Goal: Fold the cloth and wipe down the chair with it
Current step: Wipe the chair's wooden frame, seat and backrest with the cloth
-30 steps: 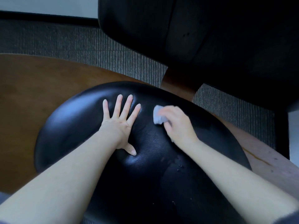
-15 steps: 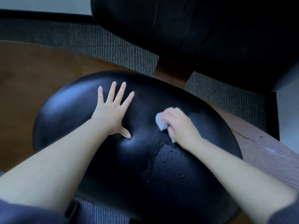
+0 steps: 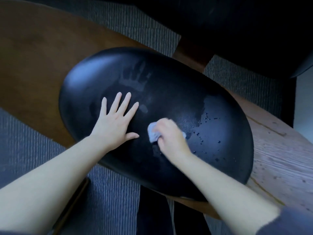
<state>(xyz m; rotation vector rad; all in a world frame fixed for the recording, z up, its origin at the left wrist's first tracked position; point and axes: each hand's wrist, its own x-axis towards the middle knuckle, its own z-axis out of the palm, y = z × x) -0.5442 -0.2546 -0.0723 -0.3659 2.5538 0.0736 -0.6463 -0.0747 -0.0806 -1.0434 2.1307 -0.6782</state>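
Note:
A black leather chair seat [image 3: 177, 92] fills the middle of the view. My left hand [image 3: 116, 121] lies flat on its left part, fingers spread, holding nothing. A faint handprint [image 3: 133, 78] marks the leather just beyond it. My right hand [image 3: 171, 134] presses a small folded pale cloth [image 3: 153, 134] onto the seat near its front middle; most of the cloth is hidden under my fingers. Water droplets [image 3: 208, 131] and a wet patch sit on the seat's right side.
The chair's black backrest [image 3: 245, 31] rises at the top right, joined by a brown wooden post [image 3: 191, 51]. A brown wooden surface [image 3: 37, 53] lies left, a paler wooden one [image 3: 279, 158] right. Grey ribbed carpet [image 3: 110, 197] lies below.
My right hand has dragged the cloth toward me across the seat. My left hand has shifted nearer too, leaving a handprint where it rested. The camera has tilted further down.

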